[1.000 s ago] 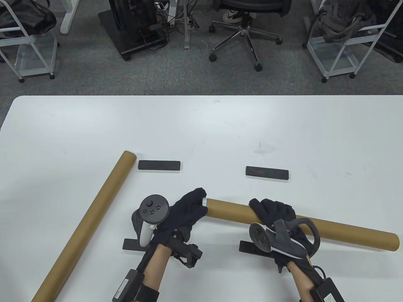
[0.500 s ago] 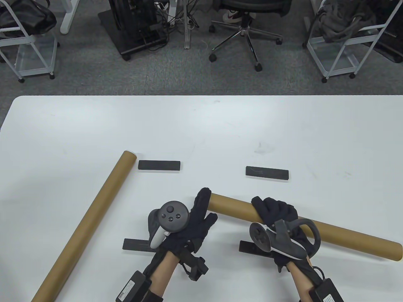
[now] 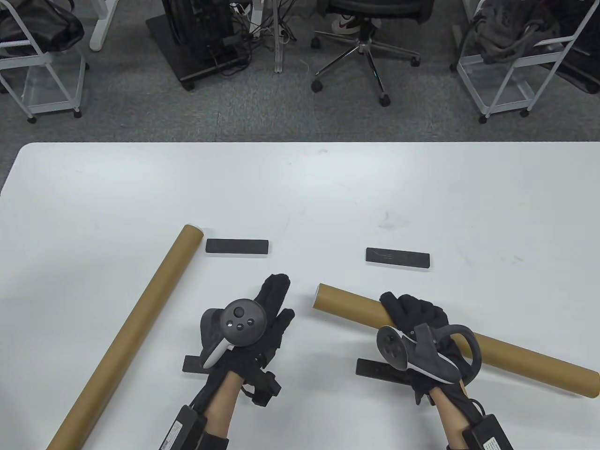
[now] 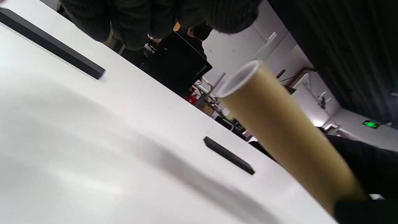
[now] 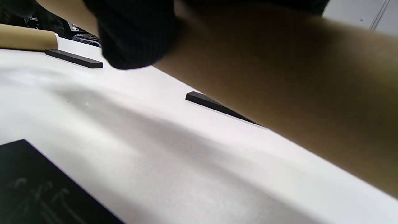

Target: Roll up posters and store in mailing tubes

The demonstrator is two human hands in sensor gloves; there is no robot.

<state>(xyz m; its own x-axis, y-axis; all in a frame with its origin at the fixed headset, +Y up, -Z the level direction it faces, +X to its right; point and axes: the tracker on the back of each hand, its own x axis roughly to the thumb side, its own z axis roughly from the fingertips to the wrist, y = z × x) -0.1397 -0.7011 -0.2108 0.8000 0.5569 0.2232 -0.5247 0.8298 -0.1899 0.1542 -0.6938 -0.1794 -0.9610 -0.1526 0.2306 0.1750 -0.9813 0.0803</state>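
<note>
Where carpet runs grey, white table [image 3: 300,187], office chair [image 3: 365,28].

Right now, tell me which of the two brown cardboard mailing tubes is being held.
The brown cardboard mailing tube on the right: the right hand grips it, its left end raised. The other brown cardboard tube lies untouched diagonally at the left.

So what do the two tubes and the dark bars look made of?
Held tube and lying tube: matte brown cardboard by the look, the held one with a pale rim at its end. Dark bars: flat, matte black; material unclear.
</note>
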